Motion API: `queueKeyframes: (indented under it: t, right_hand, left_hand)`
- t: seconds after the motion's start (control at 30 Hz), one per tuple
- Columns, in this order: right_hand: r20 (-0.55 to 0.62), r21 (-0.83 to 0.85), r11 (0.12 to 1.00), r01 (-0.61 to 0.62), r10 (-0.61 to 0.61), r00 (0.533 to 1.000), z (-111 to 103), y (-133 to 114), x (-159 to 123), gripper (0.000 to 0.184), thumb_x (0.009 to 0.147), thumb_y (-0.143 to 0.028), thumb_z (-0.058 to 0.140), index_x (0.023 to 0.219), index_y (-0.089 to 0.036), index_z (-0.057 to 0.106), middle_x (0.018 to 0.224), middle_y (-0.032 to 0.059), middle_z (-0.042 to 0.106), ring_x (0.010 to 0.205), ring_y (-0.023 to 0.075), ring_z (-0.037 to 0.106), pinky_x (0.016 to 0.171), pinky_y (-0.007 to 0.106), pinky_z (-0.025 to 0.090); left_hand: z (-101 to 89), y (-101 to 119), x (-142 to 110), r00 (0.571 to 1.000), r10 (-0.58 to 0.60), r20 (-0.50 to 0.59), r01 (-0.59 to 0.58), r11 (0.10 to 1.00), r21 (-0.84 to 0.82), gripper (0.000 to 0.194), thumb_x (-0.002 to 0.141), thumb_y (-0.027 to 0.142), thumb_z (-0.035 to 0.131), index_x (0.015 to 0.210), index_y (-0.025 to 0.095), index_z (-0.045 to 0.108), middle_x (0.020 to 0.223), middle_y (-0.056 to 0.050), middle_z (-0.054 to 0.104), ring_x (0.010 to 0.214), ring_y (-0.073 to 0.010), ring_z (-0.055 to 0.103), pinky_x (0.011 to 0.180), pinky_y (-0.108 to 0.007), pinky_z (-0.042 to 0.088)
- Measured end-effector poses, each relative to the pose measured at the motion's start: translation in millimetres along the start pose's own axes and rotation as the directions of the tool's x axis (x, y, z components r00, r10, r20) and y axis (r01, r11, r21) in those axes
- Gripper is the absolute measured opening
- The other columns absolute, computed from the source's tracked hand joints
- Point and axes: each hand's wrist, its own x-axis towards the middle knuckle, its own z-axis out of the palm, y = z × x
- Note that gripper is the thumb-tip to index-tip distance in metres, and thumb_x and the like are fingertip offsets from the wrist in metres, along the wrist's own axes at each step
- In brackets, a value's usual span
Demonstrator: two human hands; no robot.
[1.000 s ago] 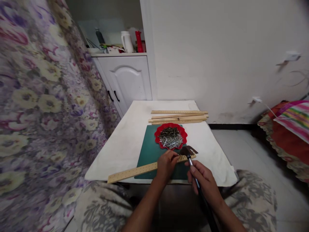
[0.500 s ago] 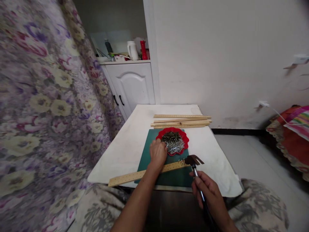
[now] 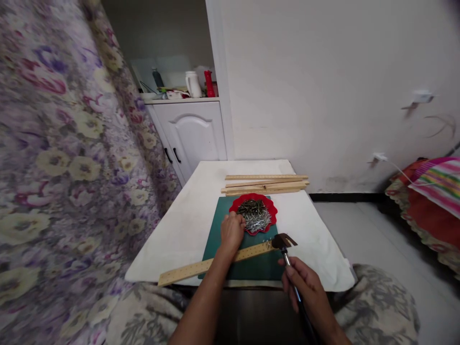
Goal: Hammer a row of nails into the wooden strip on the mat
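Wood strips (image 3: 283,187) lie behind red nail bowl (image 3: 273,213), left hand (image 3: 232,232) at rim, grip unclear, forearm (image 3: 206,306) blocking dotted board (image 3: 251,251) across green mat (image 3: 217,230), right hand (image 3: 304,282) gripping hammer (image 3: 282,241); white worktop (image 3: 179,239), floral curtain (image 3: 89,191).

Claw hammer (image 3: 283,241) is slanting through the lower right of centre, dark head up, shiny shaft running down. Pale dotted wood strip (image 3: 186,271) is lying tilted from lower left, with a few nails (image 3: 266,243) poking up near its right end. Red scalloped bowl (image 3: 274,214) is sitting just below centre, holding loads of loose dark and silvery nails (image 3: 255,216).
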Motion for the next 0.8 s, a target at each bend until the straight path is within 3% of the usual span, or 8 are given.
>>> queueKeyframes:
  t: [0.17, 0.3, 0.37, 0.47, 0.57, 0.67, 0.73, 0.8]
  right_hand:
    - [0.005, 0.013, 1.0, 0.011, -0.011, 1.0, 1, 3, -2, 0.036, 0.087, -0.051, 0.051, 0.1, -0.018, 0.052, 0.056, -0.0053, 0.054, 0.032, 0.0033, 0.039, 0.033, 0.016, 0.023]
    - [-0.027, 0.007, 1.0, 0.023, -0.023, 0.999, 3, 3, 1, 0.038, 0.082, -0.052, 0.057, 0.099, -0.018, 0.052, 0.055, -0.0055, 0.055, 0.03, 0.0028, 0.036, 0.032, 0.016, 0.021]
    - [-0.065, -0.008, 0.999, 0.041, -0.042, 0.997, 5, 2, 4, 0.038, 0.08, -0.049, 0.062, 0.1, -0.018, 0.051, 0.059, -0.0048, 0.057, 0.03, 0.0017, 0.034, 0.032, 0.016, 0.022]
    - [-0.11, -0.019, 0.997, 0.079, -0.08, 0.991, 8, -1, 9, 0.036, 0.079, -0.045, 0.064, 0.101, -0.018, 0.051, 0.069, -0.0027, 0.061, 0.031, 0.0008, 0.034, 0.032, 0.015, 0.024]
    - [-0.134, -0.018, 0.995, 0.097, -0.098, 0.986, 10, -2, 12, 0.034, 0.079, -0.042, 0.064, 0.101, -0.019, 0.051, 0.072, -0.0031, 0.059, 0.032, 0.0012, 0.035, 0.032, 0.016, 0.026]
    - [-0.15, -0.015, 0.996, 0.087, -0.089, 0.985, 10, 1, 10, 0.034, 0.078, -0.04, 0.065, 0.101, -0.019, 0.052, 0.069, -0.0053, 0.056, 0.033, 0.002, 0.035, 0.031, 0.016, 0.027]
    - [-0.156, -0.002, 0.997, 0.083, -0.082, 0.984, 9, 3, 9, 0.034, 0.077, -0.039, 0.066, 0.1, -0.019, 0.052, 0.066, -0.0063, 0.055, 0.033, 0.0017, 0.034, 0.031, 0.016, 0.026]
    - [-0.165, 0.026, 0.996, 0.081, -0.075, 0.983, 9, 6, 9, 0.034, 0.077, -0.04, 0.067, 0.099, -0.018, 0.052, 0.065, -0.0067, 0.056, 0.031, 0.0011, 0.034, 0.031, 0.015, 0.025]
  left_hand:
    - [-14.9, 0, -10, 0.998, 0.021, -0.051, -0.024, 0.999, -0.041, 0.008, 0.081, 0.016, 0.054, 0.079, 0.021, 0.06, 0.084, -0.004, 0.065, 0.083, -0.0199, 0.055, 0.072, -0.029, 0.035]
    - [-25.1, 1, -26, 0.995, 0.018, -0.098, -0.046, 0.956, -0.291, 0.011, 0.084, 0.017, 0.046, 0.078, 0.021, 0.054, 0.079, -0.002, 0.063, 0.078, -0.0175, 0.055, 0.069, -0.026, 0.037]
    - [-28.1, 5, -38, 0.997, 0.009, -0.074, -0.044, 0.878, -0.476, 0.011, 0.085, 0.021, 0.045, 0.077, 0.02, 0.053, 0.076, 0.0, 0.061, 0.074, -0.0156, 0.055, 0.068, -0.025, 0.038]
    - [-31.6, 19, -61, 0.998, 0.052, 0.044, -0.009, 0.739, -0.673, 0.011, 0.084, 0.025, 0.046, 0.076, 0.02, 0.052, 0.07, 0.003, 0.057, 0.068, -0.0134, 0.053, 0.065, -0.022, 0.039]
    - [-34.3, 34, -84, 0.972, 0.138, 0.19, 0.049, 0.672, -0.739, 0.009, 0.079, 0.024, 0.05, 0.072, 0.019, 0.053, 0.067, 0.003, 0.055, 0.066, -0.0124, 0.049, 0.061, -0.021, 0.037]
    - [-32.8, 41, -99, 0.948, 0.188, 0.257, 0.094, 0.606, -0.79, 0.009, 0.078, 0.025, 0.052, 0.071, 0.018, 0.055, 0.066, 0.003, 0.055, 0.065, -0.012, 0.048, 0.061, -0.021, 0.036]
    - [-27.0, 42, -105, 0.949, 0.153, 0.277, 0.17, 0.494, -0.852, 0.01, 0.075, 0.027, 0.058, 0.073, 0.018, 0.057, 0.066, 0.003, 0.055, 0.064, -0.0117, 0.048, 0.061, -0.021, 0.036]
    - [-16.6, 42, -108, 0.944, 0.1, 0.315, 0.27, 0.317, -0.909, 0.017, 0.068, 0.029, 0.067, 0.077, 0.017, 0.059, 0.066, 0.003, 0.058, 0.064, -0.0116, 0.05, 0.061, -0.021, 0.037]
